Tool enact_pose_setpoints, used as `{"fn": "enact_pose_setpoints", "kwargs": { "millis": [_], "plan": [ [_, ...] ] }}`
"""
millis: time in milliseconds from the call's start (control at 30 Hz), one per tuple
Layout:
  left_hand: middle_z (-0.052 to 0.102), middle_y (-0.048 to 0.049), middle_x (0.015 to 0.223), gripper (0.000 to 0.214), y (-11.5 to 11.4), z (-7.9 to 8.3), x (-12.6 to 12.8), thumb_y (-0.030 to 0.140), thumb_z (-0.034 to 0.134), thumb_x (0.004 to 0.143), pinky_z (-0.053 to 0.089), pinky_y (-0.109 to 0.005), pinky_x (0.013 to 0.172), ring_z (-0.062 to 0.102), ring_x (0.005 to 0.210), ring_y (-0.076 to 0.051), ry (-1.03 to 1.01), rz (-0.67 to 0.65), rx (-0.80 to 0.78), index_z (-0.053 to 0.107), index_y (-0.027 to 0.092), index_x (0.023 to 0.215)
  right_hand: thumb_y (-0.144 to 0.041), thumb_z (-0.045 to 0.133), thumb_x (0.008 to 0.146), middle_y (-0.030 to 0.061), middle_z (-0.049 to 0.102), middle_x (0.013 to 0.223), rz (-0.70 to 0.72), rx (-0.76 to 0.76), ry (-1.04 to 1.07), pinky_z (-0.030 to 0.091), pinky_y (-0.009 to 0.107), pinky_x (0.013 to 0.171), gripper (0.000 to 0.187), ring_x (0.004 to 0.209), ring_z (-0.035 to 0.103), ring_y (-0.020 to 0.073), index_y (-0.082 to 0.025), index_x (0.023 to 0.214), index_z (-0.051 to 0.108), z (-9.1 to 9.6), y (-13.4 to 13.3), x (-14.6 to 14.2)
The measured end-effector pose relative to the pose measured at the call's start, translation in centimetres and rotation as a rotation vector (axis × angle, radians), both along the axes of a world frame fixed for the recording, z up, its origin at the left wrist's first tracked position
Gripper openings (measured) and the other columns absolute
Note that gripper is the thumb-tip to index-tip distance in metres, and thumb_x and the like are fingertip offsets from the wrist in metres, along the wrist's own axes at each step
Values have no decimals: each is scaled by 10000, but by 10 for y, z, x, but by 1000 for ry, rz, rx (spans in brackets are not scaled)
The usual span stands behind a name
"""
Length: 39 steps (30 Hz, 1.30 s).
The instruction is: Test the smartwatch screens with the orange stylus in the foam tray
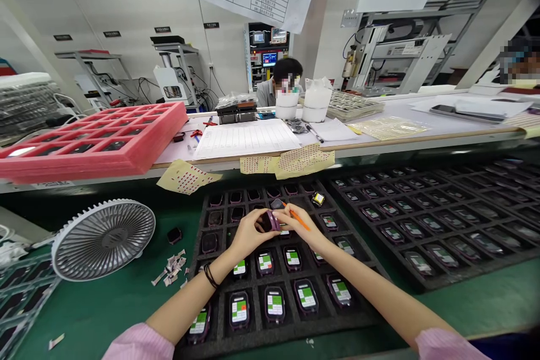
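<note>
Over the black foam tray (248, 336) my left hand (248, 234) is closed round a purple smartwatch case (274, 220), thumb and fingers on its edges. My right hand (297, 224) pinches a thin orange stick (300, 217), its fingertips touching the right side of the case. Whether the stick's tip touches the case cannot be made out. Below the hands, watches with green-and-white labels (274, 304) sit in the tray pockets. Darker watch cases (209, 242) fill pockets on the left and far side. A small part with a yellow label (318, 198) lies at the upper right.
A round grey fan (105, 239) stands to the left, beside small loose strips (171, 269) and a lone dark watch piece (174, 235). Another filled foam tray (405, 225) is at right. The shelf ahead bears a pink foam tray (156, 143) and papers (248, 138). Someone sits beyond.
</note>
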<state>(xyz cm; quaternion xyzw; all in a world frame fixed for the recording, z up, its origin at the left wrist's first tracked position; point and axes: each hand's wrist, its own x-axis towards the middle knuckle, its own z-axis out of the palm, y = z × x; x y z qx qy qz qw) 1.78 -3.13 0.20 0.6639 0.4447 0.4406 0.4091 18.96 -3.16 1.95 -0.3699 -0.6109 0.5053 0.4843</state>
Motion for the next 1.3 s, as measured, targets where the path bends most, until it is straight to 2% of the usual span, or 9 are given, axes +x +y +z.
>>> {"fn": "enact_pose_setpoints", "kwargs": {
  "millis": [100,200,333,533,633,733,967,1133,1300],
  "plan": [
    [617,-93,1065,494,0,1,-1,310,799,589,512,-283,653,599,862,-218,25,-46,30,659,211,1052,-484,712,667,47,688,838,58,-187,119,576,357,661,461,882,665,241,-217,635,337,3,-1,1],
    [632,-97,1082,518,2,3,0,293,808,579,509,-349,792,621,885,-225,-50,-71,-70,645,192,1060,-430,729,666,75,702,905,54,-243,185,566,335,673,465,878,670,228,-217,644,316,1,1,3],
    [676,-89,999,506,6,13,0,266,820,554,497,-384,832,636,870,-234,-146,-74,-188,643,165,1017,-378,740,654,83,703,945,49,-235,210,562,325,662,466,831,682,213,-219,650,302,-6,7,5],
    [650,-70,967,517,18,34,-30,323,783,602,500,-301,754,600,856,-198,-38,134,-39,632,173,1073,-354,760,610,56,694,874,-106,-143,163,540,330,656,478,771,676,202,-216,633,303,-4,29,33],
    [622,-69,996,530,16,34,-54,375,775,608,488,-260,652,573,810,-187,112,153,22,642,188,1085,-394,734,613,97,689,880,-277,14,-14,507,342,658,451,794,655,228,-218,607,318,-7,49,62],
    [628,-60,983,553,5,27,-73,414,772,608,482,-295,709,563,789,-200,261,111,73,644,231,1114,-348,668,655,96,684,806,-379,176,-236,465,364,737,356,810,638,235,-226,605,337,-14,63,85],
    [573,-56,1236,469,-21,8,-86,425,649,763,283,-456,1055,443,1200,-292,555,-43,157,577,323,1215,-237,561,675,62,679,798,-353,167,-464,454,331,725,260,789,639,211,-239,620,307,-29,68,79],
    [431,15,1421,377,-25,4,-87,402,546,852,39,-434,1145,261,1373,-239,498,-204,85,560,363,1226,-219,553,700,48,638,773,-331,219,-555,447,305,732,268,859,635,218,-240,621,297,-25,71,73],
    [351,23,1465,401,-28,4,-90,385,489,889,-13,-444,1139,224,1390,-225,528,-270,55,489,372,1290,-243,522,790,72,620,790,-555,251,-965,425,306,630,174,727,625,233,-226,703,373,-8,68,91]
  ]
}}
